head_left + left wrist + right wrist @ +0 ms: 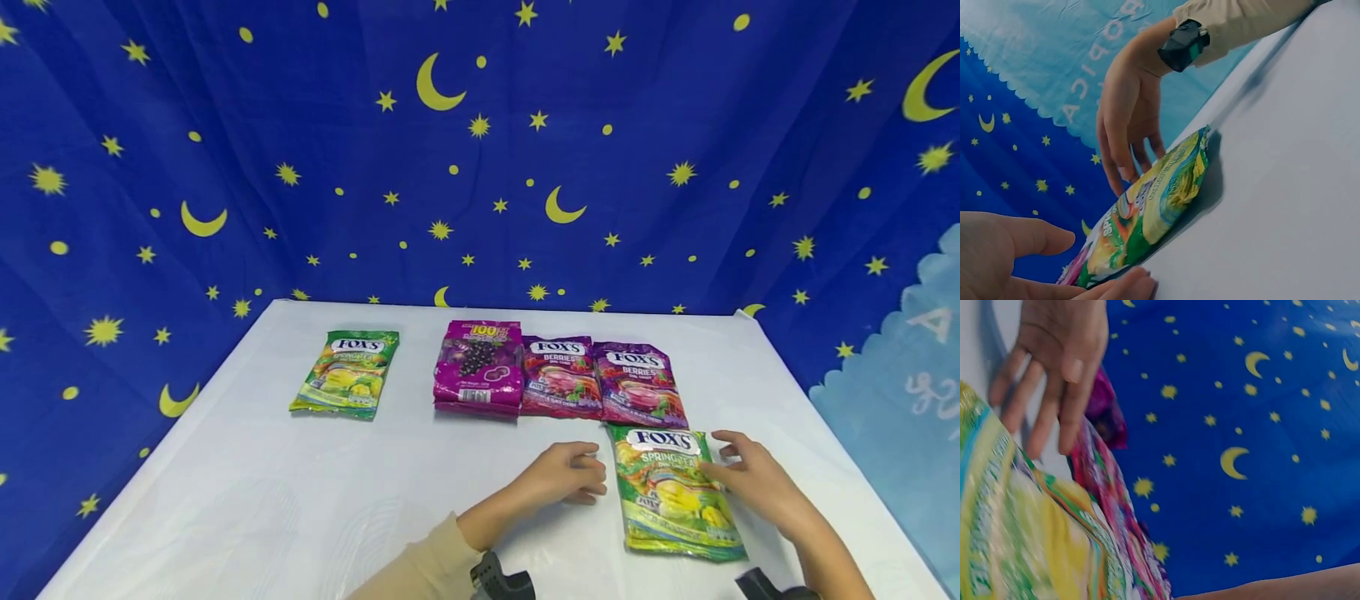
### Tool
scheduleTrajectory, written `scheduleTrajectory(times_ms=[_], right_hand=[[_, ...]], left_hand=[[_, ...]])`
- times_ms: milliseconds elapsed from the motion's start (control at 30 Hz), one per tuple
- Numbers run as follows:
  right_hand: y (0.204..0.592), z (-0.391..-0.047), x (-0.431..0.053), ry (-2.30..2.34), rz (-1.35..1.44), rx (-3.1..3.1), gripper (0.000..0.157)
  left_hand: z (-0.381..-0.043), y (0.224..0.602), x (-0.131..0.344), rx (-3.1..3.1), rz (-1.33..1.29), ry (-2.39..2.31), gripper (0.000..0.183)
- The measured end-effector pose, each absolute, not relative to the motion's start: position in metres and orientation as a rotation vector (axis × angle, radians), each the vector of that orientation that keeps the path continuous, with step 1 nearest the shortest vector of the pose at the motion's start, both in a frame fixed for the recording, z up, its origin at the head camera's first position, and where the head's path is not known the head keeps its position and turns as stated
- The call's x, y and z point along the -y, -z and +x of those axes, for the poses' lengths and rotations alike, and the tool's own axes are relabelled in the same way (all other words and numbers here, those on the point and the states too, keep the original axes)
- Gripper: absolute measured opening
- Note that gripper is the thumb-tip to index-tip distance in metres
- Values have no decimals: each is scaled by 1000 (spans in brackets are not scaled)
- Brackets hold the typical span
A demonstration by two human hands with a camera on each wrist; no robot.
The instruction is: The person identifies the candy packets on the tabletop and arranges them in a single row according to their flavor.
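Near green bag at right of table, likely light, soft, slippery; best held by both side edges. Left hand beside its left edge, fingers relaxed, nothing held; right hand at right edge, fingers spread, contact unclear. Bag looks sealed, contents hidden.

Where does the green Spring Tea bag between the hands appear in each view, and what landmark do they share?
Head: the green Spring Tea bag is at lower right, between left hand and right hand.
Left wrist: the bag slants across the lower middle.
Right wrist: the bag fills the lower left, cut off by the frame.
Shared landmark: the blue backdrop with yellow moons and stars.
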State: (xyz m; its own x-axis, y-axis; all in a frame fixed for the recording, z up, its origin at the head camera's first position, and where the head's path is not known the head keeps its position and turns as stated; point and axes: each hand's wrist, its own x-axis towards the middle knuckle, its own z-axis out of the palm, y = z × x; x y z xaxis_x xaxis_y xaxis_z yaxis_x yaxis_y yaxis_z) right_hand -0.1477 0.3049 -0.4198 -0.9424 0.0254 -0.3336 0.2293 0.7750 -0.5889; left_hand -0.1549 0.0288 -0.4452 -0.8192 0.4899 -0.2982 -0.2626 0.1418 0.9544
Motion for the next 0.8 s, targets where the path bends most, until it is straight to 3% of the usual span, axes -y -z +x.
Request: scheduleTrajectory(times_ms=[600,800], right_hand=[[425,-141,-308,990,218,-2427,63],[427,-137,-308,1040,215,-2390,65]], left_hand=[[-151,455,-41,-1748,189,-1750,49],[-151,457,-41,-1794,241,-1737,45]])
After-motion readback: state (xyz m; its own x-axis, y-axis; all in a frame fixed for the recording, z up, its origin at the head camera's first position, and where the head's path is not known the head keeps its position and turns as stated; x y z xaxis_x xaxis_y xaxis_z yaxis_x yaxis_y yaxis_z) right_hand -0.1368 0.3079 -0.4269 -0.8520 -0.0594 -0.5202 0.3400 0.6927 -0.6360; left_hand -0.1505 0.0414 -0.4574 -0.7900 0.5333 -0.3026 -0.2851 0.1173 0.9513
